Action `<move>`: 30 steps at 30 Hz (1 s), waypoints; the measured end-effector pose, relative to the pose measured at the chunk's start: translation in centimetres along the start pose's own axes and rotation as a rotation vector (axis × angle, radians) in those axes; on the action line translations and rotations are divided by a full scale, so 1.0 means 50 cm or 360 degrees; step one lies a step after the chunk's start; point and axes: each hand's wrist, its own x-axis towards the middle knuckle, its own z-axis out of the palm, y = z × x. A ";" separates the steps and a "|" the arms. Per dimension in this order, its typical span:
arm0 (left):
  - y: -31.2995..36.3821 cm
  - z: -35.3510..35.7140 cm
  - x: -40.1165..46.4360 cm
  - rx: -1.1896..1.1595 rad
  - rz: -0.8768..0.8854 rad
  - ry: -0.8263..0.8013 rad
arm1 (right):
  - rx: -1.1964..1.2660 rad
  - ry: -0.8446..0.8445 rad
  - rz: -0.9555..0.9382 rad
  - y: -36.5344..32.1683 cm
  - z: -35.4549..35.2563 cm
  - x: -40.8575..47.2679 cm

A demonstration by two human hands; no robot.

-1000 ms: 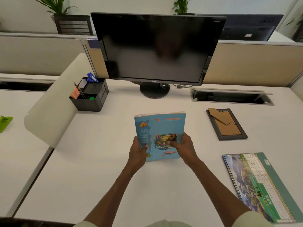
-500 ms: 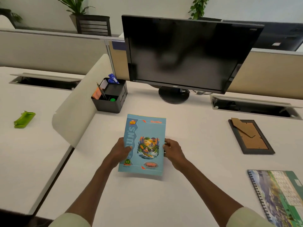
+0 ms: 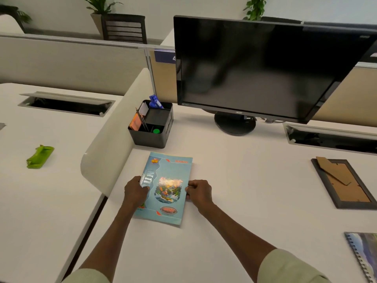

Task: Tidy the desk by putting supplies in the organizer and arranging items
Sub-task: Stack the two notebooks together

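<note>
A light blue exercise book with a colourful cover lies flat on the white desk, just in front of the black organizer. My left hand grips its left edge and my right hand grips its right edge. The organizer holds a pencil, orange notes, a blue item and a green-capped item. A dark picture frame lies face down at the right. A spiral-bound calendar shows at the lower right corner, partly cut off.
A black monitor stands behind on its round base. A curved cream divider borders the desk's left side. A green object lies on the neighbouring desk. Cable slots run along the back.
The book has gone from held up and tilted in the desk's middle to flat on the desk, further left, near the organizer. Both hands stayed on its edges. The view has turned left.
</note>
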 end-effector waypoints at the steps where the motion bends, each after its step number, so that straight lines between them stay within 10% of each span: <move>1: -0.007 -0.002 0.012 0.0010 -0.0004 0.0045 | -0.0003 0.0000 0.0008 -0.002 0.012 0.007; 14: 0.000 0.007 0.058 -0.0063 0.0129 0.0576 | -0.0201 -0.0043 -0.0086 -0.033 0.112 0.087; 30: -0.016 0.039 0.089 0.0128 -0.0002 0.0383 | -0.0319 -0.0065 -0.0129 -0.046 0.167 0.093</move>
